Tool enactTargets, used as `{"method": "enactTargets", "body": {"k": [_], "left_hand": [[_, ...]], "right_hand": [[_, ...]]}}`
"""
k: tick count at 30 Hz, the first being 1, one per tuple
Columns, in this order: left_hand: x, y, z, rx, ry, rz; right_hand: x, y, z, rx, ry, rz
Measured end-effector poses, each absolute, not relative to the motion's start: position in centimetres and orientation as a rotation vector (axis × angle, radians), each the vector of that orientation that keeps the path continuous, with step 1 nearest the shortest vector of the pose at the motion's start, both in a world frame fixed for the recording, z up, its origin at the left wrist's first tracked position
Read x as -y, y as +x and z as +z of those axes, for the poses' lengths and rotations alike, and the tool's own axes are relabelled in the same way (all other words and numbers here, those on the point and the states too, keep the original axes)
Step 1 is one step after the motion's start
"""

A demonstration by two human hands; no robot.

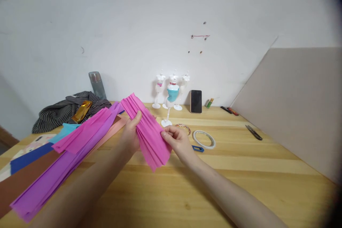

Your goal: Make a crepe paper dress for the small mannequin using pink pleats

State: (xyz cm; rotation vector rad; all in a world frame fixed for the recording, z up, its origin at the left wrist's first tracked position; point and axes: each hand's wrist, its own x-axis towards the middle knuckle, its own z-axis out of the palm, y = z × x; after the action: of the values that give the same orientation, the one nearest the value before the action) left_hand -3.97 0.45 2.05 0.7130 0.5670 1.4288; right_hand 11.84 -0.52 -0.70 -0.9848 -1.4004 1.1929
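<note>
Both my hands hold a pleated strip of bright pink paper above the wooden table. My left hand grips its left edge with the thumb on top. My right hand pinches the folds at the right edge. The strip runs diagonally from upper left to lower right, and its accordion folds fan out at both ends.
Long strips of pink, purple, peach, brown and blue paper lie to the left. At the back stand small white mannequin figures, a phone, a grey bottle and striped cloth. A tape ring and black snips lie on the right.
</note>
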Motion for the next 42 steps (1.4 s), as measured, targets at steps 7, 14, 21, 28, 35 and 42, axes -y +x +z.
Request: {"method": "enactTargets", "body": {"k": [7, 14, 21, 28, 35, 42], "left_hand": [[-0.4, -4.0, 1.9, -0.632, 0.685, 1.401], [-0.9, -4.3, 1.6, -0.586, 0.701, 1.46], [-1.1, -4.3, 1.2, -0.629, 0.727, 1.443], [-1.5, -4.9, 1.4, -0.593, 0.66, 1.365], [-2.3, -5.5, 0.5, -0.568, 0.735, 1.309], [-1.3, -4.3, 0.0, -0.608, 0.918, 1.039]], "right_hand": [[0.3, 12.1, -0.9, 1.408, -0.992, 1.138], [0.4, 12.2, -0.5, 1.369, -0.999, 1.149], [0.3, 12.1, -0.8, 1.467, -0.998, 1.06], [-0.3, 12.5, -0.9, 1.367, -1.026, 1.146], [-1.1, 13.0, -1.0, 1.404, -1.009, 1.231], [-1.3, 12.7, -1.6, 1.446, -0.844, 1.309]]}}
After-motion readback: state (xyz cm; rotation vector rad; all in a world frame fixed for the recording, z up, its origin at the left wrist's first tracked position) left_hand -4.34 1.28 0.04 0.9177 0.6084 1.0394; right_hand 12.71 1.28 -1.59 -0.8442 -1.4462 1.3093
